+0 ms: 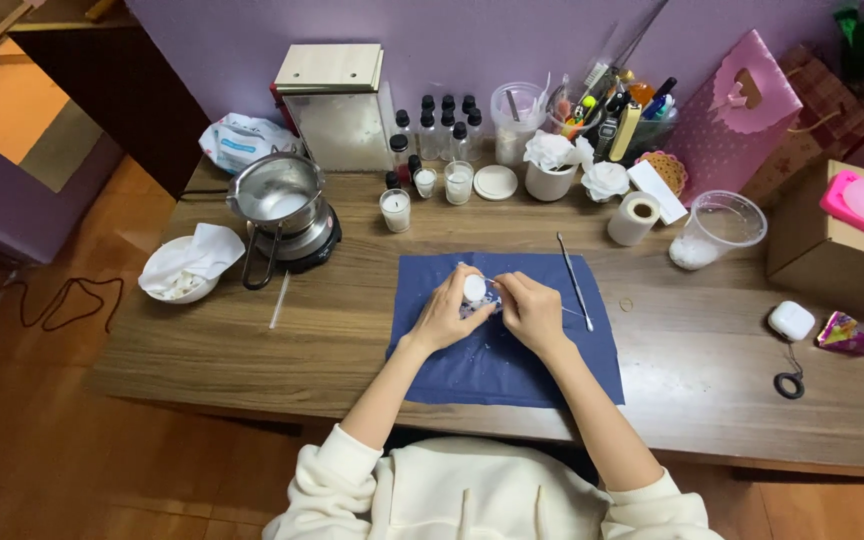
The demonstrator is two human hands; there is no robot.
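- A small white candle sits pinched in the fingers of my left hand, held just above the upper middle of the blue cloth, which is my landmark for everything here.
- My left fingers are curled narrow around the candle's sides. It looks short and round, so I cannot tell a long axis for it.
- My right hand is closed on a thin tool, too fine to identify, whose tip runs leftward to meet the candle. The candle lies immediately to the left of my right fingers, the two hands almost touching, and the left is the one actually on it.
- White crumbs are scattered on the cloth beneath my hands.
- A slim metal tool lies on the cloth's right part, its length running from the far edge toward me.
- Beyond the cloth's far edge stand small glass jars of white wax and a round white lid.
- Left of the cloth, a metal pot rests on a small burner, with a white bowl of crumpled tissue further left.
- Right of the cloth, on the wooden surface, stand a paper roll and a clear plastic cup.
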